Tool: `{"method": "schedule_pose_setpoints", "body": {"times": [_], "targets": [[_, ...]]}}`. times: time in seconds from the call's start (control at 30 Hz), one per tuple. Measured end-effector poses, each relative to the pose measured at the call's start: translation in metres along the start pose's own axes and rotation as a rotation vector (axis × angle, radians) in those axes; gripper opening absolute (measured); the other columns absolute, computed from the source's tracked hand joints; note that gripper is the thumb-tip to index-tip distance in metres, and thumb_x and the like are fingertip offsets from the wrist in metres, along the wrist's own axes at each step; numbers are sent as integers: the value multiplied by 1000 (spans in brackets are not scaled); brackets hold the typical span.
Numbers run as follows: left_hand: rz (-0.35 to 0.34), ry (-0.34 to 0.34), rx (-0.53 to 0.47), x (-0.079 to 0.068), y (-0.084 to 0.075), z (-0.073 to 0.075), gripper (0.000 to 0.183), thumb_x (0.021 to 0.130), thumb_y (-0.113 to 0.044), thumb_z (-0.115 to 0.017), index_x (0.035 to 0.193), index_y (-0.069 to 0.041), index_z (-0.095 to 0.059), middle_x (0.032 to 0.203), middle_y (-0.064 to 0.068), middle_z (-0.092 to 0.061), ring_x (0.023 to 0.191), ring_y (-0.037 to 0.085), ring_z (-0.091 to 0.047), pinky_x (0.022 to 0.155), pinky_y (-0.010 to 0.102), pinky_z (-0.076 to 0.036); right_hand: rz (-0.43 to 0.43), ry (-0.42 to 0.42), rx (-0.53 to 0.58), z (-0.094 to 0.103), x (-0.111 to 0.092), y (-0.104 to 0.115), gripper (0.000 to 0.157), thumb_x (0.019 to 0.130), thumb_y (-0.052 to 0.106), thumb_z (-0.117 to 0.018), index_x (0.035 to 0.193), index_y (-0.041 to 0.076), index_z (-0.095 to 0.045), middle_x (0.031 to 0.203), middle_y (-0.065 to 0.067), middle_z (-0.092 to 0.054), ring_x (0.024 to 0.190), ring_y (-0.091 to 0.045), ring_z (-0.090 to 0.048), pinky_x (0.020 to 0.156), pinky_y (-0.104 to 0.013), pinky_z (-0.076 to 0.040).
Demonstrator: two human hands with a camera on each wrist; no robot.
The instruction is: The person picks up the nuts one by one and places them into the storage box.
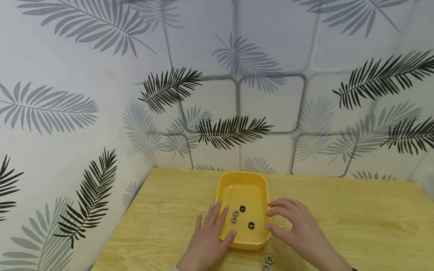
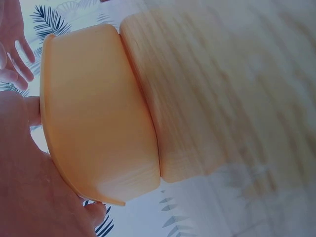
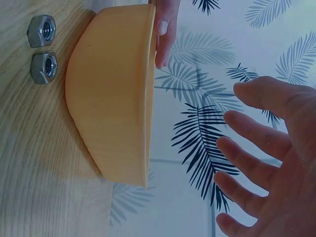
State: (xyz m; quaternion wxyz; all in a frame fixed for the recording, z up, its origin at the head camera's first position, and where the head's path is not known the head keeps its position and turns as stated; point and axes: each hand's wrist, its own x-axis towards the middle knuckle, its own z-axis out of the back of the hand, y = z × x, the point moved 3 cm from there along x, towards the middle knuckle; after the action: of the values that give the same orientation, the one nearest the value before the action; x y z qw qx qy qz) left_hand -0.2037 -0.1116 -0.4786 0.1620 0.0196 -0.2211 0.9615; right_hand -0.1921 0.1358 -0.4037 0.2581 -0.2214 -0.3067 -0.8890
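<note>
A yellow plastic tray stands on the table, holding two silver nuts and two black nuts. Over its left rim lies my left hand, fingers extended and thumb at the near corner. In the left wrist view, that hand runs along the rim of the tray. My right hand hovers by the right rim, its fingers spread and bent a little. The right wrist view has this hand holding nothing, apart from the tray wall.
Two more silver nuts lie on the table just in front of the tray, side by side. The wood-grain table reaches back to a wall with a leaf pattern.
</note>
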Motion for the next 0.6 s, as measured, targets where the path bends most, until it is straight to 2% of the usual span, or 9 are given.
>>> {"method": "schedule_pose_setpoints", "body": {"times": [0.3, 0.6], "targets": [[-7, -5, 6, -1, 1, -1, 68, 101, -56, -42, 157, -19, -28, 165, 1, -8, 150, 23, -7, 114, 61, -9, 27, 30, -40, 8, -12, 3, 23, 78, 25, -84, 96, 31, -71, 115, 13, -64, 108, -17, -57, 87, -50, -47], [-2, 4, -1, -1, 0, 0, 68, 101, -57, -40, 157, -20, -28, 165, 0, -7, 150, 22, -6, 114, 60, -9, 50, 75, -50, 8, -27, 4, 26, 77, 26, -85, 94, 38, -69, 111, 18, -63, 102, -12, -58, 82, -48, -50]]}}
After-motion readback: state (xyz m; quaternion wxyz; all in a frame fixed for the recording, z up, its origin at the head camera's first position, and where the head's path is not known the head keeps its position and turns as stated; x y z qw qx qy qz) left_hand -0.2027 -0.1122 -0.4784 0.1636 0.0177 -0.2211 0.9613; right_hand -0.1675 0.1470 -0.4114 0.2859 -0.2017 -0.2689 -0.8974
